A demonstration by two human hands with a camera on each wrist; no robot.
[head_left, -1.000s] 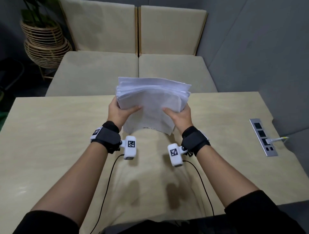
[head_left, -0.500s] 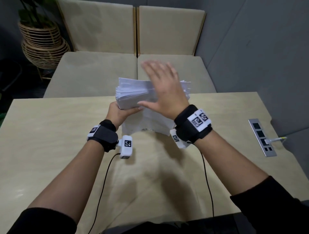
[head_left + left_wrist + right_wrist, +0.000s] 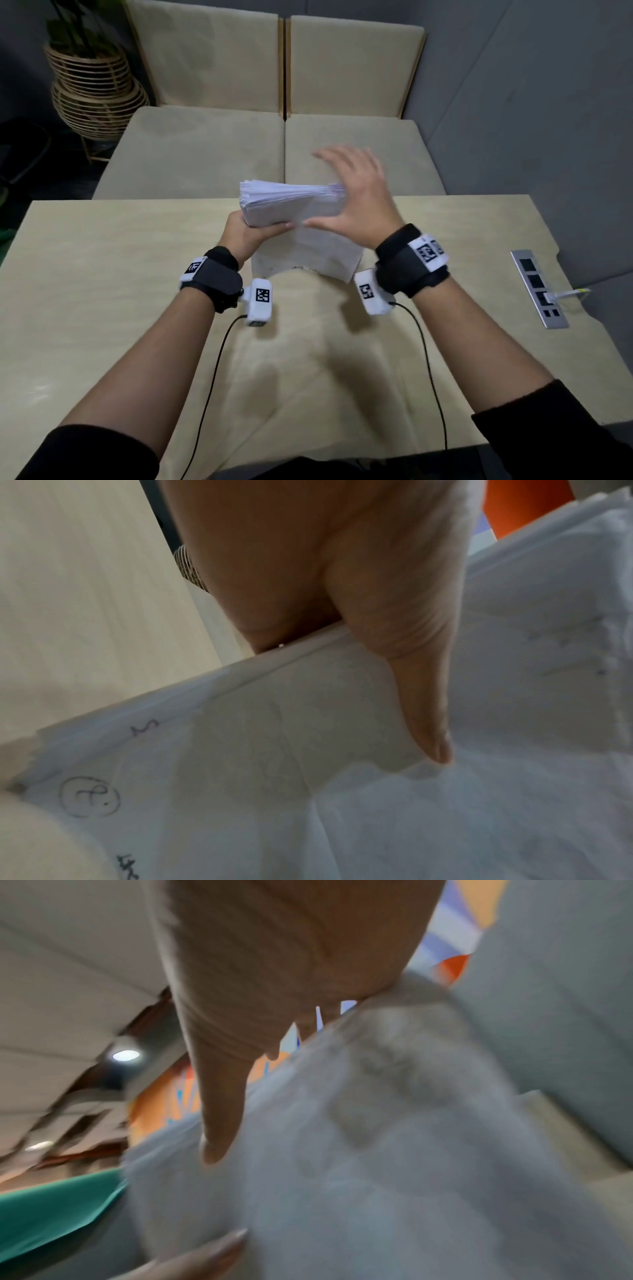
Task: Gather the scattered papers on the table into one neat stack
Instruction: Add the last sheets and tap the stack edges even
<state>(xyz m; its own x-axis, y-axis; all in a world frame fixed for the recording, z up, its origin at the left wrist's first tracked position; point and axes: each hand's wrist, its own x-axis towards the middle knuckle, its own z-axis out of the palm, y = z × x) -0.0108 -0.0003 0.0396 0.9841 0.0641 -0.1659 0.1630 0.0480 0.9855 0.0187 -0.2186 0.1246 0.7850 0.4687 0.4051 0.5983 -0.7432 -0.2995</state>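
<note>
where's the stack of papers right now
In the head view the stack of papers stands on edge on the table, centre-far, gripped by the left hand, the right hand flat against its right edge.

The right hand [image 3: 356, 198] is motion-blurred in both views — whether its fingers touch the stack of papers [image 3: 291, 205] cannot be told. The left hand [image 3: 246, 236] has its fingers hidden behind the stack. Handwriting on the sheets is unreadable — too smeared.
</note>
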